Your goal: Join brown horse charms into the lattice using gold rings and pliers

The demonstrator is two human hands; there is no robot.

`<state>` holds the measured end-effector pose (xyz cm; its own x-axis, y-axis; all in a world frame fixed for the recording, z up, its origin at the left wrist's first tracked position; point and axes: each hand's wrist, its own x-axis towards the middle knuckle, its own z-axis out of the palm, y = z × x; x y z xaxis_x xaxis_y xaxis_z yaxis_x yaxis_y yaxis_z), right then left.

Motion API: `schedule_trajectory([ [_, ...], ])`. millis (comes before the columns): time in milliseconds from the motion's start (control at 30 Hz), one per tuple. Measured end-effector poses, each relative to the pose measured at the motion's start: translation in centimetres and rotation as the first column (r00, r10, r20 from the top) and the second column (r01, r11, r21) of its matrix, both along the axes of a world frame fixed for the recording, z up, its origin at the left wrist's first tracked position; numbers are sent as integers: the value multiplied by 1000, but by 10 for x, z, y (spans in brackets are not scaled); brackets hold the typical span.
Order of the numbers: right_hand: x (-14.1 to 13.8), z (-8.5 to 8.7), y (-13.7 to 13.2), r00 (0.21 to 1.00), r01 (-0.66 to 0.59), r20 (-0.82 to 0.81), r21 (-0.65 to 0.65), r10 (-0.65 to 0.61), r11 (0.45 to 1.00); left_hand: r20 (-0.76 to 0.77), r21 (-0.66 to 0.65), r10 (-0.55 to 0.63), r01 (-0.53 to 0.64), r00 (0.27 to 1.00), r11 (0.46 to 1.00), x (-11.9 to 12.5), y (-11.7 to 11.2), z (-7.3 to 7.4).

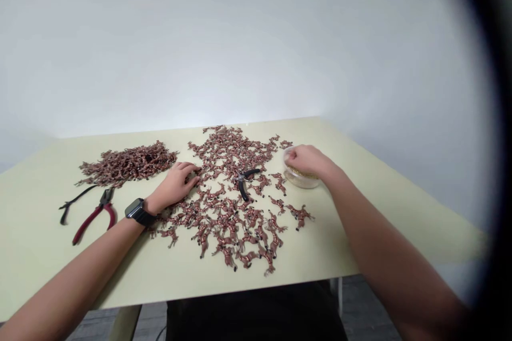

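Observation:
Many small brown reindeer figures [226, 208] lie spread over the middle of the table. At the left edge of this spread rests my left hand [176, 185], its fingers apart and touching a few figures. A dark smartwatch is on that wrist. My right hand [308, 160] reaches into a round clear plastic tub [301, 180] that holds fine gold-coloured pieces. Its fingers are closed inside the rim, and whatever they grip is hidden. Between the hands, small black-handled pliers [243, 187] lie on top of the figures.
A denser heap of brown figures [128, 164] sits at the left. In front of it lie red-handled pliers [96, 216] and a thin black tool [74, 202]. The pale yellow table [384, 197] stands against a white wall [240, 37].

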<state>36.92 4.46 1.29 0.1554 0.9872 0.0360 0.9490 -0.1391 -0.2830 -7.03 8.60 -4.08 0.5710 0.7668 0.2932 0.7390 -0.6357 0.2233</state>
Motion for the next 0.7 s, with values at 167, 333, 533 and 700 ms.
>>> schedule_trajectory([
  [167,-1,-9,4,1000,-28,14,-49,28,998,8,-1,26,-26,1000,1000,1,0,-2],
  [333,2,-7,5,999,-48,-3,-46,48,998,-8,2,42,-42,999,999,2,-3,1],
  [533,3,-2,1,998,-45,-40,19,45,999,2,51,7,-8,1000,999,24,-15,26],
  [700,0,0,-1,997,-5,-71,132,15,991,-24,-31,-160,159,987,987,62,-12,26],
])
